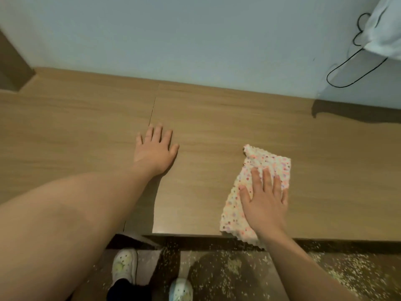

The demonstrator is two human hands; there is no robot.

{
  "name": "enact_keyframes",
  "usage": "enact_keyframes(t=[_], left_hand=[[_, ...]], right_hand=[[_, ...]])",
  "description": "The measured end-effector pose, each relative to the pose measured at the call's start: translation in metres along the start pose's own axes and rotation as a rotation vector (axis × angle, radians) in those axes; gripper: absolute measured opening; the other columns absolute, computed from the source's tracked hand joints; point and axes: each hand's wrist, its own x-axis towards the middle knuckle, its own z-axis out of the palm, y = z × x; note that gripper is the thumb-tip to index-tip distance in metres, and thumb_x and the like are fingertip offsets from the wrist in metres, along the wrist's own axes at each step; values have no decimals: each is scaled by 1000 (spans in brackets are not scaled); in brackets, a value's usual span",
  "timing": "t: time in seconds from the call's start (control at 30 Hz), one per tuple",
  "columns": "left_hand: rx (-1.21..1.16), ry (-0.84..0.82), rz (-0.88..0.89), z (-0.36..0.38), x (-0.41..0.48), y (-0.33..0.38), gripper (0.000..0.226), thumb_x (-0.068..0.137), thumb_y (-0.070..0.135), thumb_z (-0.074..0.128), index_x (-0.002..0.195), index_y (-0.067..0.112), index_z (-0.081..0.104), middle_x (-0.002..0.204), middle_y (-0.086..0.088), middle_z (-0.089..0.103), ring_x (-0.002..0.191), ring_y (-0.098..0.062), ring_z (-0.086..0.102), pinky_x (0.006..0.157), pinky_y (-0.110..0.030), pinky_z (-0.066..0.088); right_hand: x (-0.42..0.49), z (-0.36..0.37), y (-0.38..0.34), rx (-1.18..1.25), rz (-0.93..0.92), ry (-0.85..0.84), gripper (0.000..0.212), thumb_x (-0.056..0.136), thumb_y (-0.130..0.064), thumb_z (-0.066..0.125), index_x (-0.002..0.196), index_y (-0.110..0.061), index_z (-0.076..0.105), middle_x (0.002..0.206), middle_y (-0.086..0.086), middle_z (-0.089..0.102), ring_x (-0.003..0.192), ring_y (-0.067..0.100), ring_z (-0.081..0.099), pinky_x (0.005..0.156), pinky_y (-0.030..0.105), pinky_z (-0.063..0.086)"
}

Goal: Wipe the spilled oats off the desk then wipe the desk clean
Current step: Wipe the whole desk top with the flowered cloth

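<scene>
Cloth [263, 170]: spotted, soft, limp and probably light; lies flat on the desk [217, 118], its near end overhanging the front edge.
Right hand [263, 203]: fingers straight, pressing the cloth flat.
Left hand [155, 148]: flat on bare desk, grasping nothing.
Oats [234, 266]: scattered on the floor below.
Handling: likely bunches if pushed by one corner; press with a broad palm at centre.

- We read no text, label, brand or number anywhere.
- We see only pink and purple dots on the white nubbly cloth [267, 162].
</scene>
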Motion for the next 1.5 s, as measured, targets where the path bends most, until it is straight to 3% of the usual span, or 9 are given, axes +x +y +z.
enact_keyframes(t=[0.1, 0.27, 0.47, 0.67, 0.8, 0.97, 1.07, 1.3, 1.5], left_hand=[[24, 6, 6, 8, -36, 1, 56, 100, 47, 12, 151, 27, 3, 160, -1, -4, 146, -21, -9, 117, -46, -2], [30, -24, -23, 11, -54, 9, 56, 100, 45, 11, 151, 25, -2, 159, 0, -10, 145, -21, -13, 116, -47, -5], [19, -19, -16, 14, -55, 6, 56, 100, 45, 12, 152, 26, -1, 159, 2, -9, 145, -21, -12, 116, -47, -4], [31, 44, 0, 18, -60, 11, 53, 102, 40, 11, 152, 23, 5, 159, 6, -3, 146, -23, -8, 116, -49, -1], [28, 51, 14, 19, -75, 14, 52, 102, 35, 16, 152, 22, 8, 160, 4, 0, 146, -24, -5, 116, -50, 0], [-148, -139, -252, -2, -73, 60, 62, 97, 43, 33, 151, 19, 14, 159, -5, -2, 145, -32, -8, 113, -55, 3], [-204, -188, -322, 0, -68, 97, 60, 95, 45, 34, 150, 26, 17, 158, -12, -5, 144, -35, -12, 112, -58, 1], [-220, -66, -242, 13, -52, 145, 63, 97, 54, 21, 151, 30, -1, 158, 3, -17, 143, -31, -17, 109, -65, -3], [-236, -10, -482, 17, -11, 187, 62, 95, 56, 13, 151, 33, -2, 159, 4, -11, 142, -36, -19, 100, -76, -7]], right_hand=[[-15, 3, -18, 5, 13, 25, 63, 96, -54, 8, 148, -28, -17, 156, 0, -20, 142, 24, -21, 116, 47, -8], [-34, 17, -67, -35, -269, 20, 63, 96, -53, 12, 149, -28, -13, 155, 0, -21, 141, 25, -24, 114, 48, -13], [-26, 17, -67, -35, -380, 18, 63, 96, -56, 15, 150, -32, -6, 157, -5, -16, 142, 20, -20, 115, 46, -10], [-24, 11, 8, -25, -71, 67, 62, 95, -58, 8, 149, -34, -8, 157, -5, -15, 143, 20, -16, 116, 44, -8], [-28, 14, 4, -28, -37, 82, 62, 96, -56, 9, 150, -32, -8, 157, -4, -14, 144, 21, -14, 116, 44, -7], [-25, 14, 7, -29, -40, 86, 62, 95, -57, 9, 149, -33, -9, 157, -4, -15, 144, 22, -14, 115, 45, -7], [-24, 15, 8, -32, -81, 80, 63, 94, -59, 8, 149, -34, -10, 157, -4, -17, 143, 22, -17, 114, 46, -8], [1, 2, 36, -61, -256, 47, 62, 92, -63, 9, 147, -41, -10, 156, -7, -18, 142, 20, -21, 115, 47, -8], [44, -7, 51, -43, -331, 60, 63, 92, -63, 12, 148, -40, -5, 157, -6, -16, 142, 21, -20, 114, 49, -8]])
